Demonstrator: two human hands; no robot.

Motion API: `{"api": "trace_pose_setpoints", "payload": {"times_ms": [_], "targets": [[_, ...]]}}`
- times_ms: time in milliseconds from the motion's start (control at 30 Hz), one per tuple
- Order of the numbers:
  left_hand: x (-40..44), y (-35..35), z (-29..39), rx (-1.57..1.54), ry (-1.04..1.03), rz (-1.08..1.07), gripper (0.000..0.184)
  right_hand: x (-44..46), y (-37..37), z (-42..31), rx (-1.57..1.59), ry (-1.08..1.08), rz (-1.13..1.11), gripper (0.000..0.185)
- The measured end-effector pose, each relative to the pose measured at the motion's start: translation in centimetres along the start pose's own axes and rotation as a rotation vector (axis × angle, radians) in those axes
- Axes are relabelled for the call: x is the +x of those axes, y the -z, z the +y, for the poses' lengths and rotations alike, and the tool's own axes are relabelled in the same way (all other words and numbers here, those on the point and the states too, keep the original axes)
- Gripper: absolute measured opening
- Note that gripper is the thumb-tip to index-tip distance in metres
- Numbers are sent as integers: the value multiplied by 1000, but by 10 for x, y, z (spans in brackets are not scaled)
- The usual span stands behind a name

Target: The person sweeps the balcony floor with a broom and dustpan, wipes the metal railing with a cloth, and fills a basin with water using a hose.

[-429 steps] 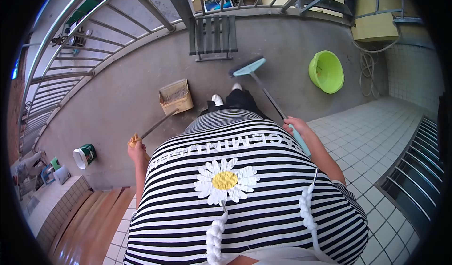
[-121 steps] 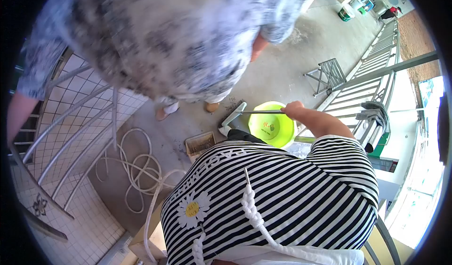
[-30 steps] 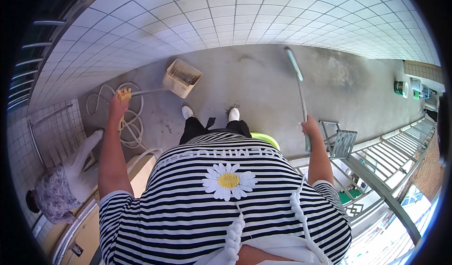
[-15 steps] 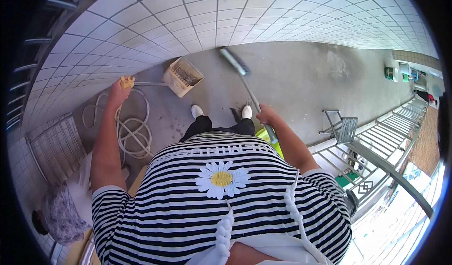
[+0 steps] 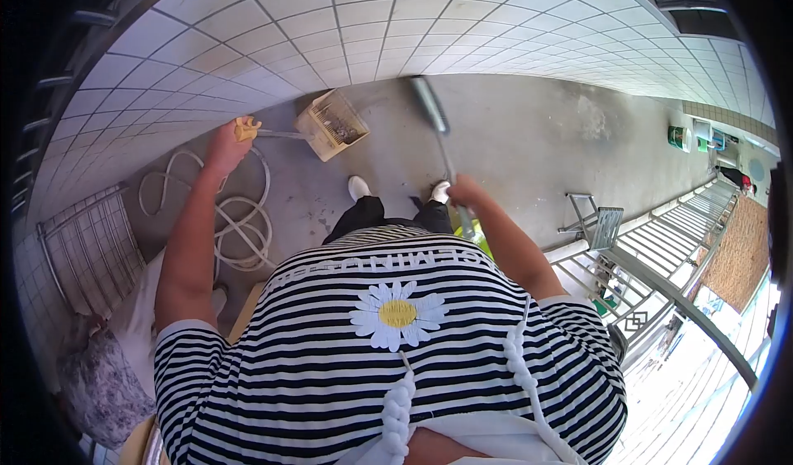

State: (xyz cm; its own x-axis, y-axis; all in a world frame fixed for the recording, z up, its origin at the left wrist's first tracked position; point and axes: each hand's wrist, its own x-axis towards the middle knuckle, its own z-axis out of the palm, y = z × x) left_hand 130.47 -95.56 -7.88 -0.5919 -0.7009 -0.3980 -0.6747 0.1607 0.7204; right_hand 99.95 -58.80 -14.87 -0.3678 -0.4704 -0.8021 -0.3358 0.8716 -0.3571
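My left hand (image 5: 227, 147) is closed around the yellow end of a long handle, which runs to a beige long-handled dustpan (image 5: 316, 141) on the floor by the tiled wall. Some dark debris lies inside the pan. In my right hand (image 5: 467, 193) I grip the pale handle of a broom (image 5: 430, 104). Its grey-green head, a little blurred, is on the floor near the wall, to the right of the dustpan and apart from it. The handle's far end is hidden behind my forearm.
A pale hose (image 5: 239, 254) lies coiled at left, with a metal rack (image 5: 91, 238) beyond it. Another person (image 5: 107, 374) is at lower left. A yellow-green container (image 5: 475, 238) is by my right leg; a stool (image 5: 607, 227) and metal railings (image 5: 686, 230) stand at right.
The broom head has shifted to the right along the wall. My left hand and the dustpan appear slightly higher and farther right, partly because the view has moved. Both grips stay the same.
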Motion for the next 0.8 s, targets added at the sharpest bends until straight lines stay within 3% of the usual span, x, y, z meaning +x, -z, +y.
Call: {"api": "trace_pose_setpoints", "payload": {"times_ms": [33, 100, 200, 267, 333, 467, 533, 600, 800], "targets": [[1, 1, -2, 94, -13, 30, 34, 4, -15, -20, -198, -29, -2, 24], [-1, 1, -2, 184, -22, 65, 35, 12, -34, -43, -96, 42, -158, 33], [-3, 0, 3, 142, -31, 61, 36, 2, -39, -50, -176, 185, -170, 35], [-3, -1, 2, 141, -39, 49, 36, -32, -6, -45, 148, 75, -324, 37], [-7, -1, 2, 141, -51, 46, 36, -61, 20, -34, 207, 61, -371, 37], [-15, 4, -10, 83, -81, 51, 38, -97, 31, -39, 195, 49, -260, 35], [-23, 14, -2, 52, 7, 9, 38, -79, 20, -27, -69, 175, -69, 33], [-29, 18, -1, 25, 102, -35, 39, -52, 3, -40, -28, 5, -102, 34], [-34, 19, -1, 119, -42, 96, 38, -12, -43, -72, -174, 160, -262, 33]]}}
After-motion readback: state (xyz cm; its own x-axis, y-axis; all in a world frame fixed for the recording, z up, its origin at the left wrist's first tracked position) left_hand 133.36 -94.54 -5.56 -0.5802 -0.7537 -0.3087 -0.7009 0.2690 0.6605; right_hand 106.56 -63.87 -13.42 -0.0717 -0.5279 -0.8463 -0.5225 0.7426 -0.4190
